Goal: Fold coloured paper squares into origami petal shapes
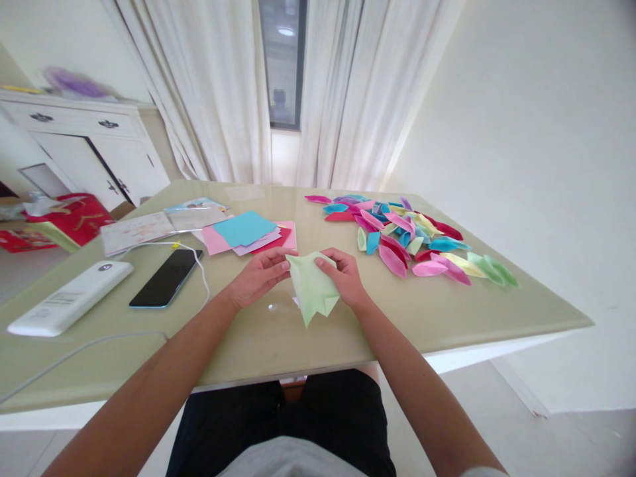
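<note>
A sheet of light green paper (314, 286), creased and with pointed lower corners, is held up over the near middle of the table. My left hand (265, 271) pinches its upper left corner between thumb and fingers. On the upper right side, my right hand (342, 273) grips the sheet with the thumb lying on its face and the fingers behind, mostly hidden. Just beyond my left hand lies a loose stack of coloured paper, with a blue sheet (246, 229) on top of pink, lilac and red ones. Folded paper pieces (392, 257) in many colours are heaped beyond my right hand.
On the left of the table (278, 344) rest a white power bank (72, 298), a black-screened phone (166, 279) and a white cable (203, 265). Clear packets (136, 233) lie behind them. Curtains (218, 93) hang past the far edge; a white wall (536, 165) stands right.
</note>
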Demonstrator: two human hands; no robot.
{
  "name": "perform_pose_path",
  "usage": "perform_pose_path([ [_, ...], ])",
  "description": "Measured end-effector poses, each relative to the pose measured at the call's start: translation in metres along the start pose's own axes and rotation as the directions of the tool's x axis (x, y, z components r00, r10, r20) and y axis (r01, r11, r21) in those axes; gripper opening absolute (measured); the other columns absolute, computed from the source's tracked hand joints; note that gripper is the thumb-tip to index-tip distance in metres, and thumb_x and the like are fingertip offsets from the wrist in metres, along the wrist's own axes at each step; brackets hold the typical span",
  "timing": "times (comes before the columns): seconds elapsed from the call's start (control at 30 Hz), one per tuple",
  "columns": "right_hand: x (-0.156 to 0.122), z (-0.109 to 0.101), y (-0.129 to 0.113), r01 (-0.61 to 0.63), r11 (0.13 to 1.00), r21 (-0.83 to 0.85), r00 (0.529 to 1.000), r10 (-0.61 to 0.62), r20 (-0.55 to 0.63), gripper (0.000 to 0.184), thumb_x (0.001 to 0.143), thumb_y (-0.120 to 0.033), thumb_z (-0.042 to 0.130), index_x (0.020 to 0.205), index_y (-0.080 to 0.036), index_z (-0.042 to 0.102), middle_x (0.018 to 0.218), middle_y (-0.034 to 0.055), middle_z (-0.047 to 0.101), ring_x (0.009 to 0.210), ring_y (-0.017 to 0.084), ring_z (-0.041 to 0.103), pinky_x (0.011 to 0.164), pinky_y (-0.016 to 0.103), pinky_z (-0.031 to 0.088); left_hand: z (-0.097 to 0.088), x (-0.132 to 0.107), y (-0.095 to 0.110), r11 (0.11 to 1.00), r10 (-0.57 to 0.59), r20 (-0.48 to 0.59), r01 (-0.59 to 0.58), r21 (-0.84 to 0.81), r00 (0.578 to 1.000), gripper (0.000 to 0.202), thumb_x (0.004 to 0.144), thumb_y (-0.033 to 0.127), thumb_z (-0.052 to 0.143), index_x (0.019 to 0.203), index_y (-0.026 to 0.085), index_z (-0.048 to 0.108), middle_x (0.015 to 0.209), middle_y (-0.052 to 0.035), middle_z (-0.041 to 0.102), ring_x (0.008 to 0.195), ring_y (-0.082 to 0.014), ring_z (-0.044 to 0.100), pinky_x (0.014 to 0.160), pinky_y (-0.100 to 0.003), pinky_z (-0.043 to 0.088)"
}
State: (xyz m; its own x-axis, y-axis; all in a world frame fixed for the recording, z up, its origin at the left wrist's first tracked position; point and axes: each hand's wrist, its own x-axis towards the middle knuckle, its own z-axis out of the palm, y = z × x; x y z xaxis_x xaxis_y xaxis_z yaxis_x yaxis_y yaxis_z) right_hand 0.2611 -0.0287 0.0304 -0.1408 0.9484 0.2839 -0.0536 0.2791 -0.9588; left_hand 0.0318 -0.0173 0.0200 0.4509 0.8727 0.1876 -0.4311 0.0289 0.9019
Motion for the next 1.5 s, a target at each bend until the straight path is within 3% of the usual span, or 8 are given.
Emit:
perform_pose_path([
  [0.17, -0.001, 0.000, 0.000, 0.034, 0.997, -0.065, 0.998, -0.031, 0.046, 0.031, 0.081, -0.051, 0.083, 0.089, -0.022, 0.076, 0.081, 0.0005, 0.070, 0.069, 0.017, 0.061, 0.061, 0.027, 0.047, 0.003, 0.002, -0.004, 0.999, 0.011, 0.030, -0.013, 0.042, 0.999, 0.026, 0.086, 0.030, 0.085, 0.108, 0.019, 0.078, 0.106, -0.0080, 0.079, 0.098, -0.0191, 0.073, 0.095, -0.033, 0.056],
  [0.27, 0.000, 0.000, -0.002, 0.114, 0.986, -0.123, 0.989, -0.100, 0.113, 0.029, 0.085, -0.050, 0.080, 0.091, -0.022, 0.078, 0.088, 0.0023, 0.073, 0.079, 0.019, 0.064, 0.072, 0.030, 0.050, 0.008, 0.002, -0.005, 0.998, 0.004, 0.053, -0.007, 0.069, 0.999, 0.025, 0.086, 0.032, 0.084, 0.106, 0.018, 0.079, 0.104, -0.0092, 0.079, 0.097, -0.0207, 0.073, 0.096, -0.036, 0.056],
  [0.47, 0.001, -0.004, -0.003, 0.177, 0.983, -0.053, 0.958, -0.159, 0.239, 0.027, 0.090, -0.048, 0.076, 0.092, -0.022, 0.079, 0.095, 0.0045, 0.073, 0.094, 0.023, 0.067, 0.089, 0.035, 0.050, 0.015, 0.001, -0.005, 0.996, -0.007, 0.056, 0.002, 0.089, 0.998, 0.025, 0.085, 0.038, 0.085, 0.099, 0.019, 0.078, 0.099, -0.0055, 0.077, 0.093, -0.0186, 0.072, 0.093, -0.035, 0.057],
  [0.67, 0.000, -0.002, -0.002, 0.073, 0.997, -0.012, 0.980, -0.069, 0.187, 0.028, 0.084, -0.049, 0.081, 0.091, -0.022, 0.073, 0.090, 0.0019, 0.072, 0.083, 0.019, 0.066, 0.077, 0.030, 0.051, 0.018, 0.000, -0.009, 0.993, -0.023, 0.060, 0.016, 0.115, 0.998, 0.025, 0.086, 0.041, 0.083, 0.096, 0.018, 0.078, 0.101, -0.0066, 0.077, 0.095, -0.0211, 0.072, 0.095, -0.038, 0.057],
  [1.07, 0.004, 0.002, 0.003, 0.048, 0.999, -0.013, 0.997, -0.047, 0.065, 0.034, 0.074, -0.051, 0.089, 0.080, -0.022, 0.071, 0.076, 0.0005, 0.070, 0.069, 0.017, 0.064, 0.063, 0.029, 0.051, 0.022, 0.004, -0.013, 0.980, -0.004, -0.014, 0.007, 0.197, 1.000, 0.030, 0.081, 0.041, 0.088, 0.092, 0.018, 0.072, 0.092, -0.0025, 0.076, 0.085, -0.0188, 0.072, 0.087, -0.038, 0.059],
  [1.3, 0.004, 0.002, 0.006, 0.052, 0.999, -0.003, 0.995, -0.051, 0.087, 0.034, 0.075, -0.051, 0.088, 0.078, -0.021, 0.073, 0.072, 0.0011, 0.071, 0.064, 0.016, 0.062, 0.060, 0.028, 0.049, 0.027, 0.006, -0.011, 0.953, 0.047, -0.054, -0.029, 0.300, 0.997, 0.034, 0.071, 0.037, 0.094, 0.082, 0.017, 0.068, 0.078, 0.0018, 0.069, 0.072, -0.0135, 0.064, 0.069, -0.026, 0.051],
  [1.5, 0.003, 0.003, 0.004, 0.031, 1.000, -0.003, 0.995, -0.030, 0.091, 0.034, 0.081, -0.054, 0.084, 0.085, -0.021, 0.077, 0.077, 0.0016, 0.073, 0.066, 0.016, 0.062, 0.060, 0.028, 0.047, 0.026, 0.007, -0.009, 0.923, 0.113, -0.096, -0.069, 0.379, 0.989, 0.039, 0.074, 0.039, 0.092, 0.103, 0.019, 0.075, 0.079, -0.0003, 0.072, 0.071, -0.0148, 0.065, 0.065, -0.026, 0.048],
])
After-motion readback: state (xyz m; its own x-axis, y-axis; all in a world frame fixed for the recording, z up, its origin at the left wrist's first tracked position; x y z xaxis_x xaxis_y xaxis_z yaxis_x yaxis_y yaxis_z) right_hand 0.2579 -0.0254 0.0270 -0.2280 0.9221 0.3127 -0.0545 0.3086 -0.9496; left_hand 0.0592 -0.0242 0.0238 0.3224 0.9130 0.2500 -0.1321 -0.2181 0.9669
